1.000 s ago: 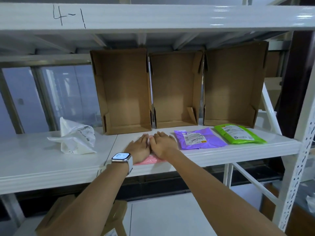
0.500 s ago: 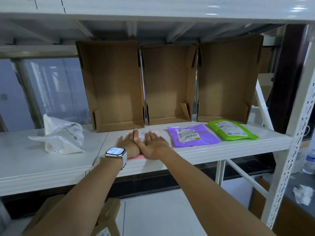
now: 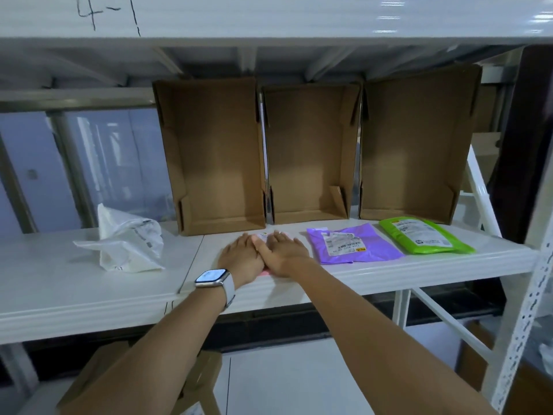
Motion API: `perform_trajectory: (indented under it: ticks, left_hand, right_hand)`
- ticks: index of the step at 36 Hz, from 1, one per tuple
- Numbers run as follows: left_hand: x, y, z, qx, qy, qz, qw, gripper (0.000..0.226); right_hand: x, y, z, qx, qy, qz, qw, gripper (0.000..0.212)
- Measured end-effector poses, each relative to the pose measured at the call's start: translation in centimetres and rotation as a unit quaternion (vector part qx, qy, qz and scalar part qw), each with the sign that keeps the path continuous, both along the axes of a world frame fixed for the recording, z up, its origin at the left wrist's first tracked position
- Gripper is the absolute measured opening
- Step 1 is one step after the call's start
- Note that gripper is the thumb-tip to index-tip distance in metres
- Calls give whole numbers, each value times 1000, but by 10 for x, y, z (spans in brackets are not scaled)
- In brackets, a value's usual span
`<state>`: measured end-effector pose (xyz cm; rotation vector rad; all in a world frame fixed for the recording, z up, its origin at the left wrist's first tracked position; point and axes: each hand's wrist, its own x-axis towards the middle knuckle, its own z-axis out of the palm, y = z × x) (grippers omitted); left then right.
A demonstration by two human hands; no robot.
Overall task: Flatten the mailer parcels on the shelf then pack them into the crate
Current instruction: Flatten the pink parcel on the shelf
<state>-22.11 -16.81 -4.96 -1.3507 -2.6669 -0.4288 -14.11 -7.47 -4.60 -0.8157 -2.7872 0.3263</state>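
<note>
Flattening step: left hand (image 3: 243,256) and right hand (image 3: 285,253), palms open and gripping nothing, press the pink mailer (image 3: 267,272) against the shelf (image 3: 359,275); next, lift it toward a cardboard crate (image 3: 214,157).

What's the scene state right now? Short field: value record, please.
left hand: flat, palm down on pink mailer
right hand: flat, palm down, beside the left hand
pink mailer: mostly hidden under both hands, at the shelf's front edge
purple mailer: lying flat, label up
green mailer: lying flat, rightmost
white mailer: crumpled, left, untouched
cardboard boxes: three, standing on end, empty
shelf: white metal
</note>
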Motion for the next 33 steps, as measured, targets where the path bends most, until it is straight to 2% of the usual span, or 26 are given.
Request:
perform_trajectory:
  ticks: [5, 9, 14, 27, 33]
  left_hand:
    - [-6, 4, -1, -95, -24, 31, 995, 71]
    - [-6, 1, 3, -87, -38, 33, 995, 70]
    - [-16, 3, -1, -145, -16, 68, 987, 75]
    - [-19, 4, -7, -127, -20, 62, 990, 72]
    - [-16, -1, -5, -34, -17, 55, 998, 67]
  right_hand:
    - [4, -6, 2, 66, 27, 1, 997, 79]
    - [3, -6, 1, 45, -24, 9, 999, 71]
    - [0, -7, -3, 19, -59, 15, 998, 62]
    - [-4, -4, -6, 36, -88, 3, 996, 61]
    - [-2, -5, -3, 31, -78, 1, 996, 61]
